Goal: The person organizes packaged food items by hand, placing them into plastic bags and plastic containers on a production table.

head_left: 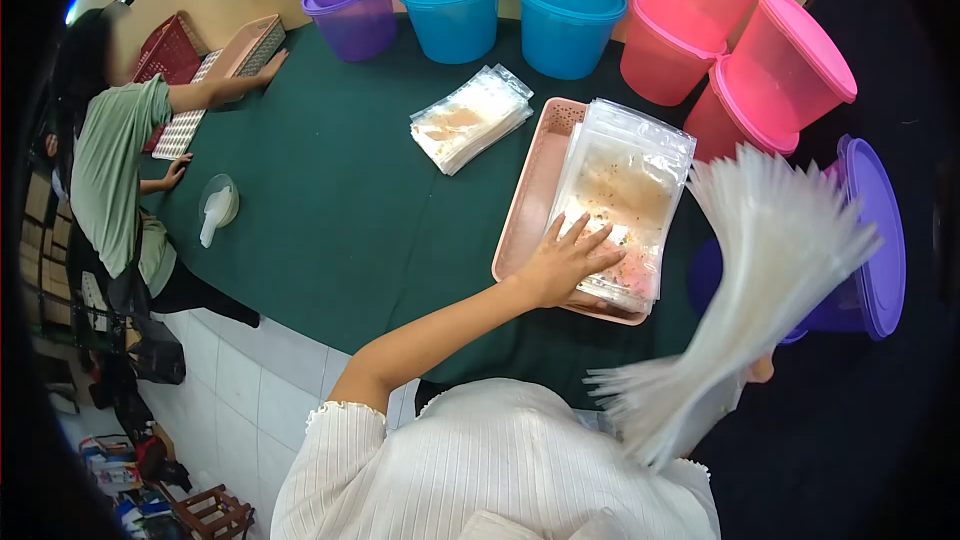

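My left hand lies with fingers spread on top of a stack of clear plastic pouches. The pouches show brownish and pinkish contents and fill much of a pink plastic tray. On the right, my right hand grips a thick sheaf of translucent plastic strips or narrow bags, which fans out above and below it. Most of that hand is hidden behind the sheaf; only a bit of finger shows. A smaller pile of similar pouches sits left of the tray.
Lidded tubs stand along the back: purple, blue, pink. Another purple tub is behind the sheaf. A bowl with a white scoop is at the table's left. A person in a green shirt leans there by baskets.
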Demonstrator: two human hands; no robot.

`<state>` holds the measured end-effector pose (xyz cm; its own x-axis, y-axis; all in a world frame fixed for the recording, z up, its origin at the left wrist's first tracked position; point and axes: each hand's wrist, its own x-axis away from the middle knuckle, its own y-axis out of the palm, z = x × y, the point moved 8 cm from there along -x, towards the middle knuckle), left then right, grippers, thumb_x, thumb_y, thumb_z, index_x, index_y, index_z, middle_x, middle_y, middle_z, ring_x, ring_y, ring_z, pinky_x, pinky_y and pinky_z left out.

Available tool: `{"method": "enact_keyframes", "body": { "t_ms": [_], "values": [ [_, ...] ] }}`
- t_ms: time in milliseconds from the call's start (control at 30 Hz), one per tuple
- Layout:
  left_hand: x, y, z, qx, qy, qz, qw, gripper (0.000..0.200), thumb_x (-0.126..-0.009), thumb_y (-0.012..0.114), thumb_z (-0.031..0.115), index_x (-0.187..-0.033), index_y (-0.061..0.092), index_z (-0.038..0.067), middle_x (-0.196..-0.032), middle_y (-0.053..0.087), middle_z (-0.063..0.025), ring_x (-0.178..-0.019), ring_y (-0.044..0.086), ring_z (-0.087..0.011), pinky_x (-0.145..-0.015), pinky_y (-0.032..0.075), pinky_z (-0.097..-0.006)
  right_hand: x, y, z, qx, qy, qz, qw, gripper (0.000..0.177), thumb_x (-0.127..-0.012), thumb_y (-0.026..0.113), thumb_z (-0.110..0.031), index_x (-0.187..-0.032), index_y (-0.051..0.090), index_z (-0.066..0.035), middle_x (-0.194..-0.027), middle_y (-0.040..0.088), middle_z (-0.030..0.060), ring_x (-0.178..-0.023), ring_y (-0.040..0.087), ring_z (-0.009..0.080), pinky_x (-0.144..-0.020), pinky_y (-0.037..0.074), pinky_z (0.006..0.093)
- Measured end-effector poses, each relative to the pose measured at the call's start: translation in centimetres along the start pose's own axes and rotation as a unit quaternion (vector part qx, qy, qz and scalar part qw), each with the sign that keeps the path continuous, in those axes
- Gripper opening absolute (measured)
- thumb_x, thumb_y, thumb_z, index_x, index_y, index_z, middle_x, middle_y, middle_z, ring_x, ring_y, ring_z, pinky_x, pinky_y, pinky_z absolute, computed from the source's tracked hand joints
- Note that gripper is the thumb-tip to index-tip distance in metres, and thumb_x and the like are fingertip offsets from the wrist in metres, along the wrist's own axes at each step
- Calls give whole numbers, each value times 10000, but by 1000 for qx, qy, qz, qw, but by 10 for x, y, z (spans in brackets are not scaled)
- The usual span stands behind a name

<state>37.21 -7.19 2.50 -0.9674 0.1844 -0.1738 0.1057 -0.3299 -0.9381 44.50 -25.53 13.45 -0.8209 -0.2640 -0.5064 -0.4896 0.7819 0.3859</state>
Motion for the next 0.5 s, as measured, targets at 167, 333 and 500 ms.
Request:
{"method": "enact_keyframes", "body": {
  "t_ms": [167,333,500],
  "values": [
    [15,-40,-8,106,-69,40,991,931,-576,713,202,-1339,204,40,-1397,103,-224,-1299,77,-392,-1010,109,-559,-21,24,30,30,28,-12,999,1009,-507,613,-185,-1376,119,-51,-1427,139,95,-1309,137,227,-1057,104,343],
    [91,-71,-41,175,-195,203,943,918,-607,741,267,-1325,224,22,-1375,140,-241,-1284,146,-377,-1023,180,-463,-37,33,94,4,117,-67,991,954,-519,602,-119,-1363,164,-30,-1414,177,98,-1286,205,227,-1045,165,319],
    [188,-71,-72,194,-316,281,885,786,-698,700,291,-1294,274,9,-1348,216,-199,-1238,267,-338,-1001,255,-407,-40,22,147,75,165,-131,975,910,-528,569,-53,-1361,204,-63,-1385,243,96,-1253,273,220,-1013,243,297]
  ]
}}
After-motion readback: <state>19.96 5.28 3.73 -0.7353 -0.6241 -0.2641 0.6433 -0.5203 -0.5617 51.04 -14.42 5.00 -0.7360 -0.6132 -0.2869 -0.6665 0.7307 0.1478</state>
